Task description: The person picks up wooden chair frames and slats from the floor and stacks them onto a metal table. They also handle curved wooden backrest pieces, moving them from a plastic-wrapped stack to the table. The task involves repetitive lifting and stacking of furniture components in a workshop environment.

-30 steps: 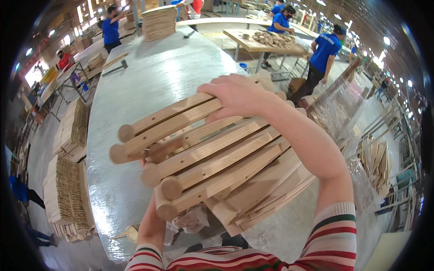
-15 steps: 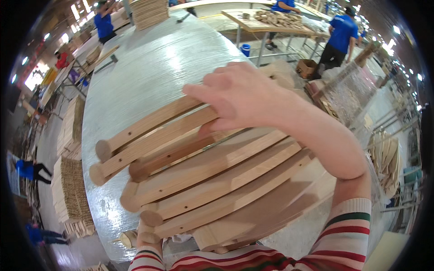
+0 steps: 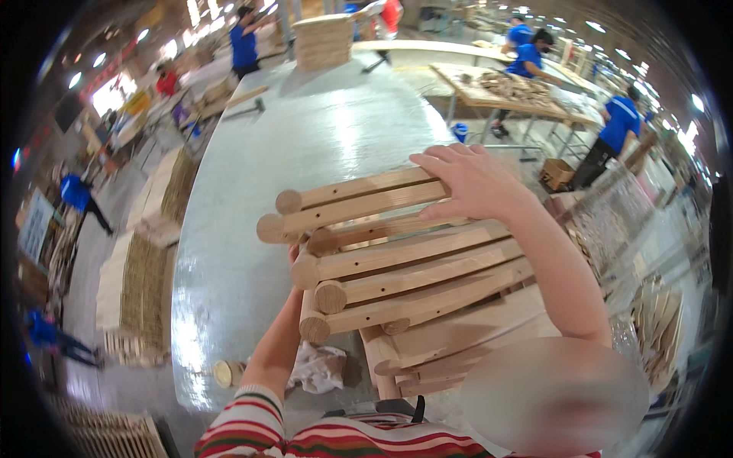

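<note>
A folded wooden frame of several round-ended slats (image 3: 397, 267) is held up in front of me over a long grey worktable (image 3: 328, 145). My right hand (image 3: 469, 183) lies flat on its upper slats, fingers spread across the wood. My left hand (image 3: 294, 256) reaches up from below and is mostly hidden behind the slat ends; only a fingertip shows at the frame's left edge. The frame tilts, its round ends pointing left.
A crumpled rag (image 3: 321, 368) and a short wooden dowel piece (image 3: 226, 373) lie on the table's near end. A stack of wooden boards (image 3: 324, 42) stands at the far end. Stacked slat panels (image 3: 145, 282) are on the floor at left. People in blue shirts (image 3: 615, 126) work at tables at right.
The frame has shifted away and up in view, now seen smaller. My right hand has slid toward the right part of the upper slats. My left forearm now shows below the frame.
</note>
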The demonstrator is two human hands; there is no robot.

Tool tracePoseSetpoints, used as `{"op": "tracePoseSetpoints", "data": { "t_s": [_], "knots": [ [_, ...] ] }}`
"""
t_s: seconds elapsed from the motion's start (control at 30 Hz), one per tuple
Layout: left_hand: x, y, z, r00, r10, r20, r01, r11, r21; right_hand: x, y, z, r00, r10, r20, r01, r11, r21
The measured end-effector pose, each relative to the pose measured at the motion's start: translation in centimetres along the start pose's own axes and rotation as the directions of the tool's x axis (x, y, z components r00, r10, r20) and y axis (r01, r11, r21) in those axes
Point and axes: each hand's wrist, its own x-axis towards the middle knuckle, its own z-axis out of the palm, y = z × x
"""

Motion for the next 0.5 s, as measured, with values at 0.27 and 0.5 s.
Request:
{"op": "tracePoseSetpoints", "data": {
  "t_s": [0.27, 0.5],
  "knots": [
    [-5.3, 3.3, -2.4, 0.976, 0.133, 0.17, -0.062, 0.926, -0.372, -17.0, -13.4, -8.3, 0.758, 0.544, -0.36, -0.441, 0.834, 0.332],
    [-21.9, 8.9, -4.2, 0.937, 0.178, 0.3, -0.147, 0.981, -0.123, -36.0, -37.1, -1.5, 0.386, 0.921, 0.055, -0.915, 0.375, 0.15]
  ]
}}
